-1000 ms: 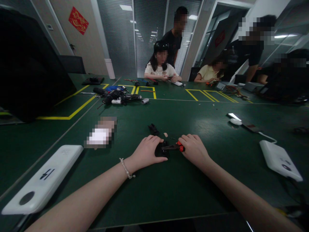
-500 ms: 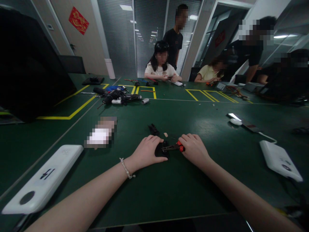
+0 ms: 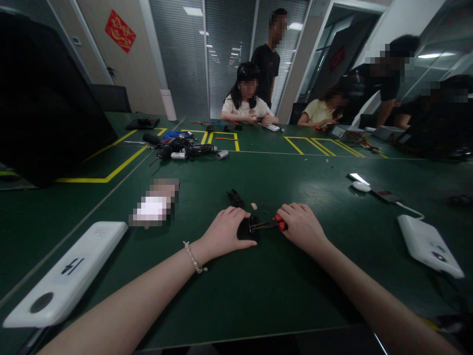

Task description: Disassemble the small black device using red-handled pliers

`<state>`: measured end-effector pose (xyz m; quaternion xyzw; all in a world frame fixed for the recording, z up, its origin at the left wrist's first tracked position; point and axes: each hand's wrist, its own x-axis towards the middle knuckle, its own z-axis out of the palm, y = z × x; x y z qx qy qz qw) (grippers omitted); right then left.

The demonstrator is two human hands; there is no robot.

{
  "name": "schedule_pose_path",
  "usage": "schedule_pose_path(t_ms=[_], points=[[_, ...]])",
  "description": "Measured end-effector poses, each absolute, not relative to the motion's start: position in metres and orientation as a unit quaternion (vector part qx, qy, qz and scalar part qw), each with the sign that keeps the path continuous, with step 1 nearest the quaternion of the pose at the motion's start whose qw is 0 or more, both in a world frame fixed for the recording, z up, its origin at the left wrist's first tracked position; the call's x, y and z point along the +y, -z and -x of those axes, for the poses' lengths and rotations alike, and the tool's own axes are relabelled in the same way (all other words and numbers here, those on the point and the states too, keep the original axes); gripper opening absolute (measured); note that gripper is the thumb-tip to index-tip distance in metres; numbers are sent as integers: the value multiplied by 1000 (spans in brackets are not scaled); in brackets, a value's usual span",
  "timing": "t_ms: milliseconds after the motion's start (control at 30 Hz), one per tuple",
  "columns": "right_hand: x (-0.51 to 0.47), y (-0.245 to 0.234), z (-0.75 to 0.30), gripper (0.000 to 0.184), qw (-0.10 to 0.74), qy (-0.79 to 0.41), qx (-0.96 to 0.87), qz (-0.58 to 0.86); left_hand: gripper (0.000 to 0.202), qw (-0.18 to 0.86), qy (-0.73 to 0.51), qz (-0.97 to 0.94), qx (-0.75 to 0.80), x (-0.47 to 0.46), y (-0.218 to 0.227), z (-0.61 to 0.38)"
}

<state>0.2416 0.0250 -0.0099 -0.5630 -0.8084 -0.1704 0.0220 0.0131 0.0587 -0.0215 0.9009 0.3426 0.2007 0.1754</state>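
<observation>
My left hand (image 3: 224, 232) presses down on a small black part (image 3: 245, 230) lying on the green table (image 3: 258, 286), fingers curled over it. My right hand (image 3: 303, 226) is closed round the red handles of a pair of pliers (image 3: 269, 224), whose dark jaws reach left to the black part. Just beyond lie another small black piece (image 3: 235, 197) and a tiny pale bit (image 3: 253, 205).
A white flat device (image 3: 62, 276) lies near left, another (image 3: 428, 244) at right with a cable. A phone and white mouse (image 3: 360, 185) sit further right. A pile of black tools (image 3: 181, 147) lies at the back left. Several people work at the far side.
My right hand and the pliers have shifted slightly to the right and up. My left hand has stayed on the black part.
</observation>
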Motion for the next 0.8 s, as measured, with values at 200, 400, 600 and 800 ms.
schedule_pose_path(t_ms=[200, 400, 600, 800], points=[[25, 7, -242, 17, 6, 173, -803, 570, 56, 194, -208, -896, 341, 60, 22, -12], [25, 8, -241, 17, 8, 173, -802, 571, 55, 194, -221, -893, 340, 60, 24, -12], [25, 10, -240, 19, 11, 172, -803, 571, 57, 202, -217, -892, 343, 60, 23, -11], [23, 10, -239, 20, 0, 187, -799, 572, 58, 198, -216, -893, 342, 61, 23, -12]])
